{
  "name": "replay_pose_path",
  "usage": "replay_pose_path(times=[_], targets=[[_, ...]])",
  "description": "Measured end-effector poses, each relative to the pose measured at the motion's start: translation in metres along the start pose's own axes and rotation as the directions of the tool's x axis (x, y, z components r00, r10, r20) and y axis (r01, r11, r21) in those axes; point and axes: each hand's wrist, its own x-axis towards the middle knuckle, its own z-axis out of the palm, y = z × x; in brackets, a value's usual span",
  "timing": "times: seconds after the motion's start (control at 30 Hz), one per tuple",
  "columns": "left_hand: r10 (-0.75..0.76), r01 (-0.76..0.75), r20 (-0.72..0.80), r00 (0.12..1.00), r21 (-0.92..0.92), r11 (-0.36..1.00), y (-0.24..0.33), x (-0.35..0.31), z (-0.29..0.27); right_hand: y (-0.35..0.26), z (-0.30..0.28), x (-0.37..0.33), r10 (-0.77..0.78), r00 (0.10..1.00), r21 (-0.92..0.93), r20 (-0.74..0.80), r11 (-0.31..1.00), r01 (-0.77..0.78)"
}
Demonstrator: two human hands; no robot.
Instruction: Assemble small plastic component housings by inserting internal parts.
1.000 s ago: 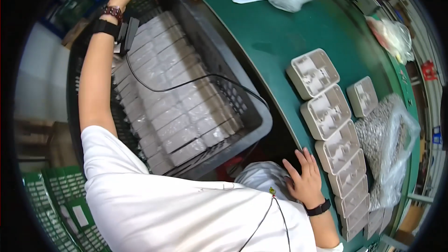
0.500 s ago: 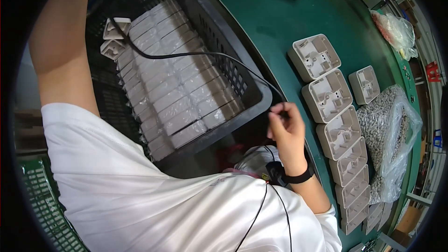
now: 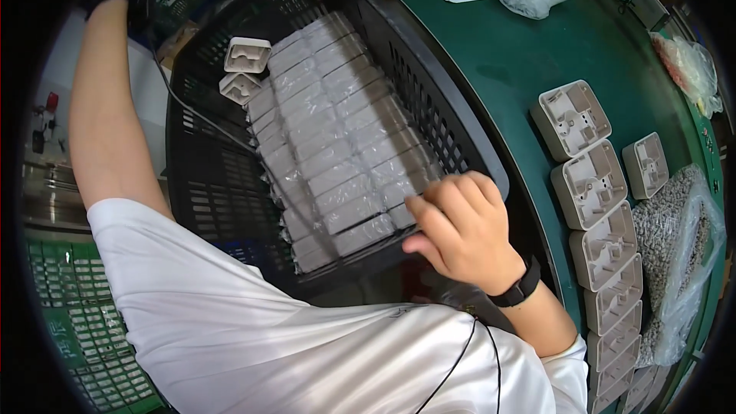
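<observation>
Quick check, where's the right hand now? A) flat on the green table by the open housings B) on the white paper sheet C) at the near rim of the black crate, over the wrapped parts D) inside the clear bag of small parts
C: the right hand is at the near rim of the black crate, its fingers curled at the wrapped parts, away from the green table.

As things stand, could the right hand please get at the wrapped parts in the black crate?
Probably yes: the right hand is already at the near corner of the wrapped parts in the open-topped black crate, with nothing between them.
</observation>
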Motion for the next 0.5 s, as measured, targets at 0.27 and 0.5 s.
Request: replay_pose_path(times=[0.27, 0.5], targets=[[-0.538, 0.570, 0.315, 0.782, -0.014, 0.821, 0.175, -0.003, 0.145, 0.011, 0.005, 0.004, 0.137, 0.985, -0.154, 0.107, 0.981, -0.119], [-0.583, 0.737, 0.493, 0.646, -0.206, 0.643, 0.302, -0.046, 0.281, 0.011, 0.004, 0.003, 0.138, 0.968, -0.149, 0.210, 0.983, -0.108]])
